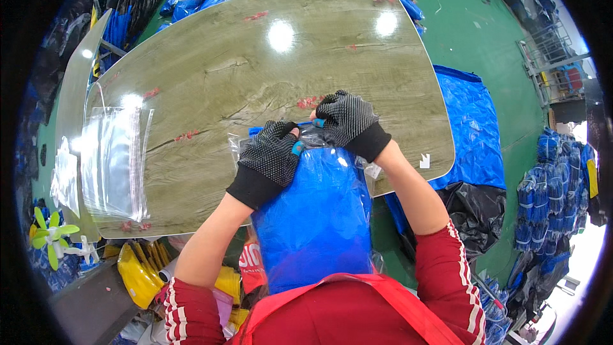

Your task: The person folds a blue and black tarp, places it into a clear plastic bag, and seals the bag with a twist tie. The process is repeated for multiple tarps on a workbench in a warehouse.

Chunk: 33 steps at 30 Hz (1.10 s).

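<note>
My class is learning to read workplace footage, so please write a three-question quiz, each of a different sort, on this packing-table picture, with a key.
1. True or false: both hands wear black dotted gloves.
2. Multiple choice: Where does the stack of clear plastic bags lie? A) at the table's left end B) at its right end C) on the green floor
3. Fill in: the folded item that both hands grip inside a clear bag is coloured ____.

Key
1. True: left hand and right hand are both gloved.
2. A: the stack of clear plastic bags lies at the left end of the table.
3. Blue: the blue folded item.
</note>
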Tool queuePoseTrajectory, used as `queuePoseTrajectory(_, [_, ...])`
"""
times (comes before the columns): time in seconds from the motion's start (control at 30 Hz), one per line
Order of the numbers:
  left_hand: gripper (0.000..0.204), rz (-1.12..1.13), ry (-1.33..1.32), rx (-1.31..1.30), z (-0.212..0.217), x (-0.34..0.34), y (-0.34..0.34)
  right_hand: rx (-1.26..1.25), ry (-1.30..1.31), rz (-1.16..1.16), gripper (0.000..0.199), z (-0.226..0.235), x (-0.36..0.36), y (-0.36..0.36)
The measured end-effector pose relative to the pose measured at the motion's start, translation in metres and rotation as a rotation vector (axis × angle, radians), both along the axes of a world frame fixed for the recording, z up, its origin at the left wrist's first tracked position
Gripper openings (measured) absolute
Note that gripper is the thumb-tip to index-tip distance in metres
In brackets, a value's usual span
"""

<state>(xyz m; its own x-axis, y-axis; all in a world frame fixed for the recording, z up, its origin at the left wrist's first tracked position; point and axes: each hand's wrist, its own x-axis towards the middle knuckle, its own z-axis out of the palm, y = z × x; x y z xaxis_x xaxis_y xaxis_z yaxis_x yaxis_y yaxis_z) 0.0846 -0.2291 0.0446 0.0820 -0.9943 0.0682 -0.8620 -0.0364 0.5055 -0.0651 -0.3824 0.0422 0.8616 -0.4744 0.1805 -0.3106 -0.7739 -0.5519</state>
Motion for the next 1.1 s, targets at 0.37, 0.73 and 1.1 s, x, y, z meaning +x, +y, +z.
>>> queuePoseTrajectory(0.37, [0.030,-0.051,-0.179,-0.204,-0.005,0.016,0.019,-0.137,0.184,0.241,0.016,0.022,-0.018,0.015])
queuePoseTrajectory(0.73, [0.032,0.106,-0.134,-0.144,-0.016,0.032,0.059,-0.130,0.440,0.137,0.037,0.015,0.059,0.025])
queuePoseTrajectory(1.1, [0.030,0.376,-0.178,-0.199,-0.012,0.027,0.047,-0.235,0.208,0.342,0.017,0.001,0.042,0.052])
